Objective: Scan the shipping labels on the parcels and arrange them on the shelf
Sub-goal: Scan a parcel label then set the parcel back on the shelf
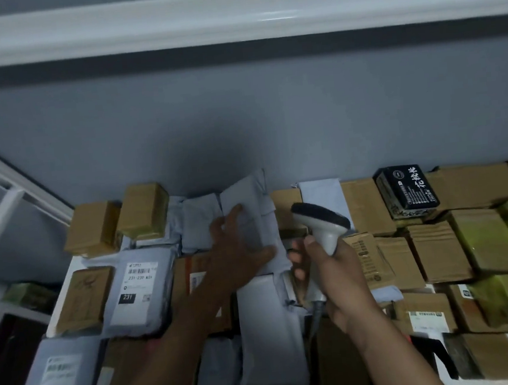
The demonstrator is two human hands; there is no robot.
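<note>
My left hand (236, 250) lies spread on a grey poly mailer (252, 205) that leans against the wall at the back of the shelf, fingers straight and thumb out to the right. Just to its right, my right hand (322, 266) grips the handle of a grey-white barcode scanner (323, 221), whose dark head points left and up toward that mailer; its cable runs down below my wrist. Another grey mailer (141, 290) with a shipping label reading "231" lies flat to the left.
Cardboard boxes (438, 252) and mailers pack the shelf on both sides. A black printed box (406, 191) stands at the back right. A white shelf frame (5, 197) slants at the left, and a white beam (229, 14) runs overhead along the grey wall.
</note>
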